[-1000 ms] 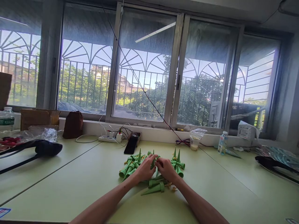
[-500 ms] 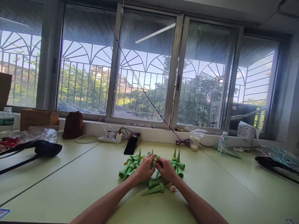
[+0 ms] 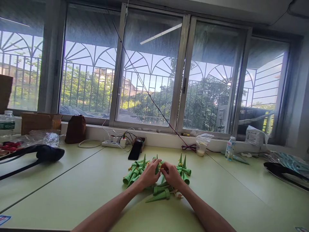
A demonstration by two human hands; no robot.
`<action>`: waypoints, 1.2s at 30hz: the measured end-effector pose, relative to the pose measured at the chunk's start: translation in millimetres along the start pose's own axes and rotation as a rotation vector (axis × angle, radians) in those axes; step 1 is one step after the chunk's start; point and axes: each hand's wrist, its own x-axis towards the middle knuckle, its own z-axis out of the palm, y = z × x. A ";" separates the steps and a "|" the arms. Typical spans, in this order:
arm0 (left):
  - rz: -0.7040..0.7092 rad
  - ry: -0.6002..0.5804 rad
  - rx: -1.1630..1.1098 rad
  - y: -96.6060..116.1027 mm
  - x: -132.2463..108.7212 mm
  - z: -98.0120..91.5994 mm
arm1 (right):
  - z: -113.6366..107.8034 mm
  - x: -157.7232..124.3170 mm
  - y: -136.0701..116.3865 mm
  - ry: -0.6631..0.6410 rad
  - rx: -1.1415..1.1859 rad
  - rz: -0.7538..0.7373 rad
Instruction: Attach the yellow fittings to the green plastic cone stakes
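Both my hands meet over a pile of green cone-shaped plastic spikes in the middle of the table. My left hand is closed around a green spike, held roughly upright. Close beside it, my right hand has thumb and fingers pinched together at the spike; whatever is in that pinch is too small and hidden to make out. One loose spike lies on its side in front of my hands, its point to the left. Small yellowish pieces are scattered near my right wrist. More spikes stand or lie to the right.
A black phone lies behind the pile, near a white power strip. Farther right stand a plastic cup and a small bottle. A brown pouch and a cardboard box sit left, below the windows.
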 end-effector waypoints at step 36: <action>0.020 0.020 0.010 -0.8 -0.5 1.6 | 0.7 0.6 1.7 -0.007 -0.084 0.046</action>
